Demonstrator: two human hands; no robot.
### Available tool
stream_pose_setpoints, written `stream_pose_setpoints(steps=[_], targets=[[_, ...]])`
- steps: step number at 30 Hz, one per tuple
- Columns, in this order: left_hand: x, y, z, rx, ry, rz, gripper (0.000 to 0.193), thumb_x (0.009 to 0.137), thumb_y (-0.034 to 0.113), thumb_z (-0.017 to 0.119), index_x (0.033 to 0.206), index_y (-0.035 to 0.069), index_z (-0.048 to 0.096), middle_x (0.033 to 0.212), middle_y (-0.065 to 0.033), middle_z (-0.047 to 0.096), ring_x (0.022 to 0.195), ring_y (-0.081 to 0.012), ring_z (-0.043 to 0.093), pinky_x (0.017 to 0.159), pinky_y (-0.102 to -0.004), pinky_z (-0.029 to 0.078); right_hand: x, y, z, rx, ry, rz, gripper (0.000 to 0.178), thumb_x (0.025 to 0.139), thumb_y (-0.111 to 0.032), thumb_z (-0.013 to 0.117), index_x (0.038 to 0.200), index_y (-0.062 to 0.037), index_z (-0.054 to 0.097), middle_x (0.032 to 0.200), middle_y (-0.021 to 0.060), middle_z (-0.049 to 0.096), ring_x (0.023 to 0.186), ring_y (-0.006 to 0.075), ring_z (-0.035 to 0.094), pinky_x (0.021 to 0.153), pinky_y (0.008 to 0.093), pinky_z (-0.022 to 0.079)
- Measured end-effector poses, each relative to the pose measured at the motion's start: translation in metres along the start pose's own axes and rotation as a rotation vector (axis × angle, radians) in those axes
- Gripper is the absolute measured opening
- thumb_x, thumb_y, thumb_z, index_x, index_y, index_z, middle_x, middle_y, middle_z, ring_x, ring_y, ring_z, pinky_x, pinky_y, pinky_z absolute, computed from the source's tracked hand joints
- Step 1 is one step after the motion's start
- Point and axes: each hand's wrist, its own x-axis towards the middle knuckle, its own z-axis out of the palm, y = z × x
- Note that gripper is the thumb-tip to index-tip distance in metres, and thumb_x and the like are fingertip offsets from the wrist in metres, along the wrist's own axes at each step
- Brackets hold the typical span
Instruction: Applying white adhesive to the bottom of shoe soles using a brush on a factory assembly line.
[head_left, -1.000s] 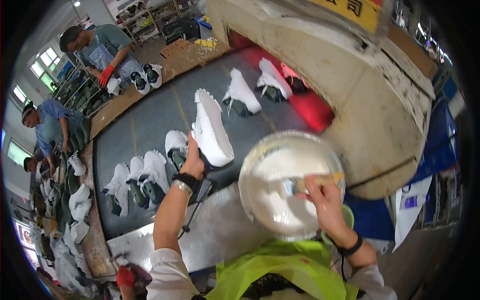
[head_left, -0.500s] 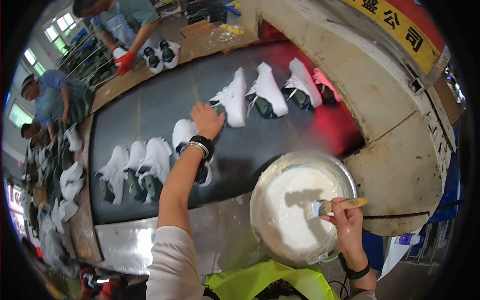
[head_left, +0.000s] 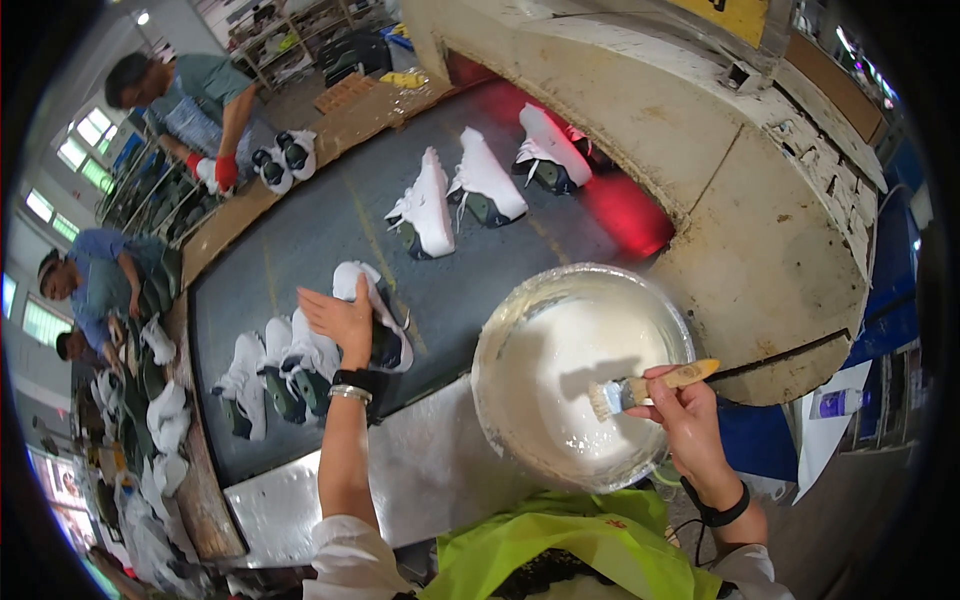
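Note:
My left hand (head_left: 340, 318) is open, its fingers stretched out to the left and its thumb raised. It is over a group of white-and-dark-green sneakers (head_left: 312, 345), close beside another white shoe (head_left: 392, 345). Whether the fingers touch the shoes, I cannot tell. My right hand (head_left: 690, 425) grips the wooden handle of a flat paintbrush (head_left: 690, 374). The brush's pale bristles point left, above white liquid (head_left: 545, 365) in a round metal bowl (head_left: 683, 335). The bowl's inner wall is smeared with the same white.
A dark conveyor belt (head_left: 300, 235) carries more shoes (head_left: 432, 205) toward a red-lit opening (head_left: 630, 215) in a beige machine (head_left: 760, 220). A metal ledge (head_left: 420, 470) runs along its near edge. Across the belt, a person in red gloves (head_left: 226, 172) handles a shoe; others work at far left.
My left hand has drawn back from near the far shoes to the sneakers at the left. The brush stays in my right hand above the bowl. The head view has shifted.

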Motion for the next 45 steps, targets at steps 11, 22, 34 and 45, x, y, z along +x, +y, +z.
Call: stream_pose_setpoints(steps=[11, 22, 34, 45], targets=[[0.014, 0.154, 0.121, -0.115, -0.754, -0.312, 0.124, 0.059, 0.057, 0.076, 0.144, -0.006, 0.011, 0.145, -0.0243, 0.026, 0.134, -0.0379, 0.029, 0.105, -0.0473, 0.032, 0.036, -0.003, 0.007, -0.069, 0.084, 0.055, 0.02, 0.095, -0.012, 0.053, 0.105, 0.0049, 0.055, 0.094, 0.0091, 0.06, 0.083, 0.014, 0.061, 0.075, 0.0319, 0.057], [0.037, 0.128, 0.128, -0.124, -0.808, -0.413, 0.131, 0.056, 0.069, 0.072, 0.139, -0.014, 0.014, 0.143, -0.0294, 0.023, 0.133, -0.0407, 0.023, 0.105, -0.0578, 0.021, 0.018, -0.01, 0.009, -0.046, 0.002, 0.038, 0.02, 0.094, -0.011, 0.054, 0.106, 0.0042, 0.056, 0.096, 0.009, 0.059, 0.087, 0.0131, 0.06, 0.074, 0.0317, 0.058], [-0.016, 0.02, -0.012, -0.536, -0.79, -0.695, 0.108, 0.065, 0.066, 0.07, 0.124, -0.019, 0.041, 0.111, -0.026, 0.06, 0.102, -0.0401, 0.059, 0.088, -0.0413, 0.046, -0.012, -0.019, 0.003, 0.029, -0.151, -0.001, 0.021, 0.094, -0.01, 0.054, 0.109, 0.0041, 0.055, 0.101, 0.01, 0.058, 0.09, 0.0137, 0.059, 0.077, 0.032, 0.056], [0.036, 0.002, 0.008, -0.01, -0.665, -0.239, 0.099, 0.061, 0.054, 0.075, 0.119, -0.02, 0.043, 0.105, -0.0287, 0.062, 0.101, -0.0369, 0.062, 0.087, -0.0388, 0.049, -0.023, -0.016, 0.022, -0.029, -0.038, -0.029, 0.02, 0.094, -0.01, 0.053, 0.108, 0.004, 0.056, 0.098, 0.0097, 0.059, 0.088, 0.0131, 0.059, 0.076, 0.0322, 0.056]])
